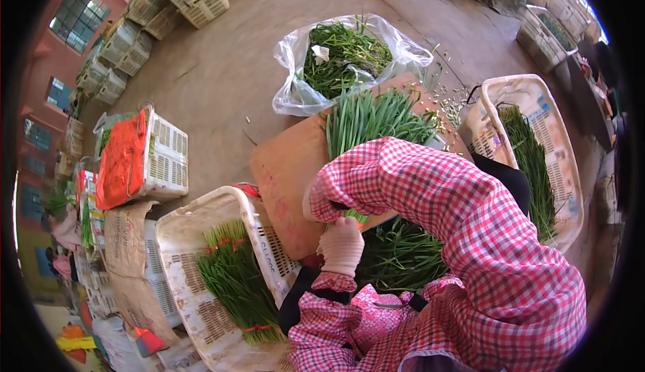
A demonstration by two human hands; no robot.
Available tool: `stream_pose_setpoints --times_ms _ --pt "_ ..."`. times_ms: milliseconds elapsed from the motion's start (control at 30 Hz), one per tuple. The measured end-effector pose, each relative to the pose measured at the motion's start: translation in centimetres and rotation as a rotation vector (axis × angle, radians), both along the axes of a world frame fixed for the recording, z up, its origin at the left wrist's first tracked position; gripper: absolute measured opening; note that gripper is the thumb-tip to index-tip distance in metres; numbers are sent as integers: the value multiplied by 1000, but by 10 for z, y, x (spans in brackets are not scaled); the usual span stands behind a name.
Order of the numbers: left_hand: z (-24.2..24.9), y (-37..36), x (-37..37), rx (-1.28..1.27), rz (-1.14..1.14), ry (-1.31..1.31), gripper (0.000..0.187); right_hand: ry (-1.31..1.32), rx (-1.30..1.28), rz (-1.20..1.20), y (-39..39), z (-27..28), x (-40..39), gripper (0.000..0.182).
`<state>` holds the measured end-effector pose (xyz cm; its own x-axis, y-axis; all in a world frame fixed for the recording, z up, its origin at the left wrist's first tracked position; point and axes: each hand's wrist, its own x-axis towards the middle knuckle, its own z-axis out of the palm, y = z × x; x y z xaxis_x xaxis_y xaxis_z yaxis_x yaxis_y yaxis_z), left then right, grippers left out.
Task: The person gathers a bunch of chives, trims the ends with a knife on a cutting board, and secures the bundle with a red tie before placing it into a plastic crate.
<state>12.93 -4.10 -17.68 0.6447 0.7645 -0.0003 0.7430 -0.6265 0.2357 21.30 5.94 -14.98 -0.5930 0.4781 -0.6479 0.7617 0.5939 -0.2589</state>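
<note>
On the far left stands a crate (164, 160) with an orange cloth (122, 160) over its side. Next to it a white basket (176, 227) holds green stalks (235, 281) in tidy bundles tied with red bands, lying flat side by side so they fit. In the middle a brown board (289, 170) lies like a small table, and a bunch (376, 117) of long green stalks rests on it with the tips fanned out away from the person. The left hand (341, 246), in a pale glove, is curled tight around the bottom ends of that bunch, just under the board's near edge. The right hand is hidden by its own red checked sleeve (376, 170), which crosses over the stalks, so I cannot tell if it is open or closed. Behind the board sits a clear bag (292, 93) of green scraps. On the right another basket (568, 170) holds more loose stalks.
</note>
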Motion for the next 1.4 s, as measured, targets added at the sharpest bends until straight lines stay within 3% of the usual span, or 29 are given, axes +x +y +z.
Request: stream_pose_setpoints --times_ms 67,133,200,300,367,400,433,467,533,633,700,733,800,933,1100,1200,1267,1333,1400 --pt "9 -1 13 -102 -132 88 18 47 -29 2 -2 -1 -8 26" --pt "-8 -8 27 -119 -211 -74 17 104 -45 -16 -5 2 -10 27" --pt "-17 -27 45 74 -337 -217 15 187 -36 -75 -10 8 -2 29" --pt "18 -41 37 -195 -423 -262 18 356 69 -400 -22 34 30 32" --pt "30 -36 5 -238 -293 -349 22 575 147 -771 -43 42 62 32" --pt "35 -29 -10 -275 -171 -438 26 750 299 -863 -58 35 76 27" --pt "34 -14 -22 -154 -117 -519 30 734 360 -897 -70 28 87 27" --pt "31 0 -32 -34 -63 -597 34 724 454 -896 -85 25 93 29" --pt "35 24 -39 41 57 -352 40 702 396 -815 -119 23 97 47" --pt "15 33 -39 3 36 -158 43 491 473 -758 -138 -4 77 47" --pt "6 31 -33 -110 1 38 37 367 406 -700 -143 -8 69 42" --pt "3 30 -32 -114 15 17 25 376 461 -718 -144 -16 66 30" --pt "-3 30 -33 -85 50 -62 16 342 474 -746 -142 -22 65 24" --pt "1 29 -33 -96 -29 -81 12 382 489 -772 -133 -15 71 20" --pt "22 3 -6 -170 163 125 20 471 566 -648 -103 -1 73 14" --pt "0 -10 1 -164 260 -22 23 410 457 -513 -79 -25 56 10" --pt "-20 -9 -11 -197 222 -268 24 622 417 -702 -84 -29 61 23" --pt "-13 -10 -16 -260 185 -377 22 853 345 -851 -103 -21 66 31" --pt "-5 -3 -31 -260 181 -386 18 920 302 -898 -127 -1 88 31"
